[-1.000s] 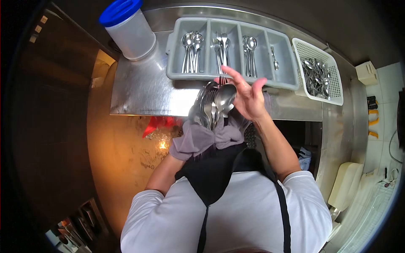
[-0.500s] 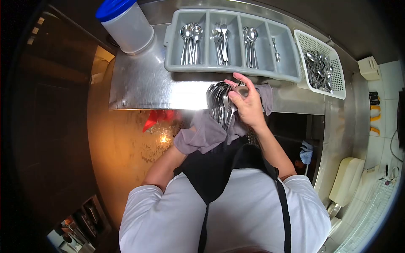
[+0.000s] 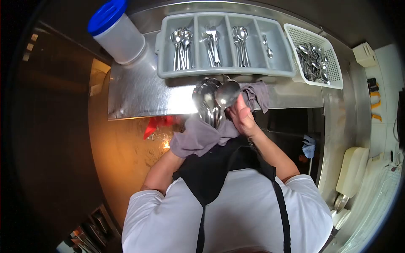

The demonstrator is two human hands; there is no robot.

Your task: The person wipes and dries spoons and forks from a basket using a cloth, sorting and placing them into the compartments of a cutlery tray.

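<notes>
A bundle of spoons [image 3: 206, 95] stands bowls up in a grey-purple cloth [image 3: 197, 137], just below the cutlery tray. My left hand is covered by the cloth and closes round the handles through it; its fingers are hidden. At the bundle's right side is my right hand [image 3: 244, 116], its fingers bent against one larger spoon [image 3: 228, 93], whose bowl faces up. That spoon's handle is mostly out of sight. Another part of the cloth [image 3: 257, 95] hangs behind the right hand over the counter edge.
On the steel counter [image 3: 130, 95] stands a grey divided tray [image 3: 183, 75] with sorted cutlery. To its right, a white perforated basket [image 3: 336, 74] holds mixed cutlery. A blue-lidded tub [image 3: 122, 40] is at left. A red item [image 3: 156, 125] shows below the counter edge.
The bundle has tilted so its spoon bowls show. My right hand has dropped from above the bundle to its right side, by the larger spoon. The whole view has shifted slightly.
</notes>
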